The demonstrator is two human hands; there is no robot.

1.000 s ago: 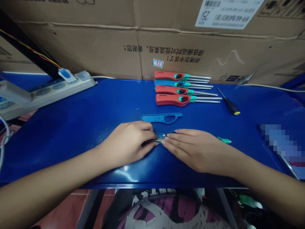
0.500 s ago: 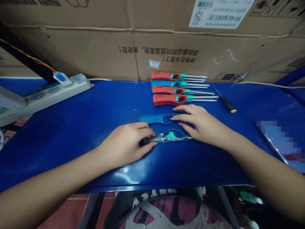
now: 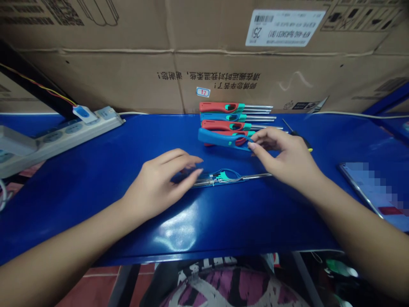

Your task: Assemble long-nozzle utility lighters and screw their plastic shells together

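Observation:
Pinched between the thumb and fingers of my right hand [image 3: 284, 155] is a blue casing half [image 3: 214, 137], raised above the table and overlapping the nearest red lighter. An opened blue lighter half [image 3: 223, 175] lies below it, with a green trigger, wires, a tank and a metal tube showing. My left hand [image 3: 162, 181] is at its left end, fingers apart and curved over it, holding nothing. Behind are red lighters [image 3: 220, 124] and a blue lighter [image 3: 220, 117] in a stack of rows, their metal tubes pointing right.
A screwdriver [image 3: 302, 138] lies beyond my right hand, partly hidden. On the left is a white power strip [image 3: 64, 131] with a plug. A phone [image 3: 364, 187] rests at the right. A cardboard box [image 3: 128, 76] stands behind the blue table [image 3: 128, 238].
My right hand has lifted the blue casing half off the table, up and toward the lighters. My left hand has let go of the opened lighter and risen slightly.

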